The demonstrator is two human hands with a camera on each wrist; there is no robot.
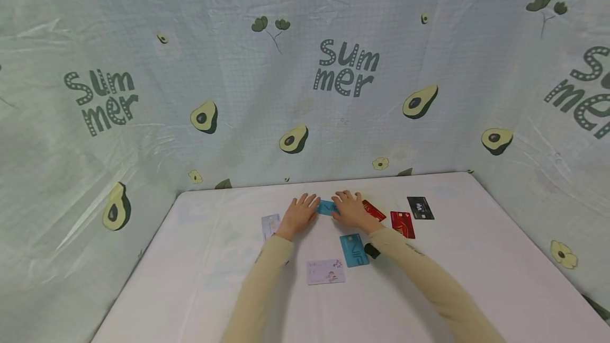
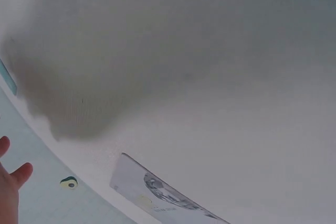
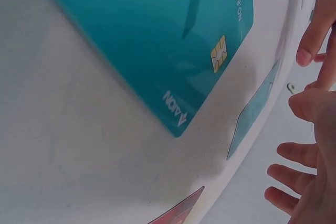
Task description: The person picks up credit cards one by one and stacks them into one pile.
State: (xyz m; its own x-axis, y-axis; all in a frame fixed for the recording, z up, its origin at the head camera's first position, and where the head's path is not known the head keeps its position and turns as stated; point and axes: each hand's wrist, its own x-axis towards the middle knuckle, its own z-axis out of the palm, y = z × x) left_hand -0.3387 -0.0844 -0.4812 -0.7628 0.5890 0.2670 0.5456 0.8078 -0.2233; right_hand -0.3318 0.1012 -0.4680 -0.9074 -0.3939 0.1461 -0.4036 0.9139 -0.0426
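One blue card (image 1: 326,207), near the desk's (image 1: 209,269) far edge; my left hand (image 1: 298,214) and right hand (image 1: 351,209), fingers spread, at either end.

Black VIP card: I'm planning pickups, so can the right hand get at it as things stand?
Probably yes: the black VIP card lies uncovered; only flat red cards lie between it and the right hand.
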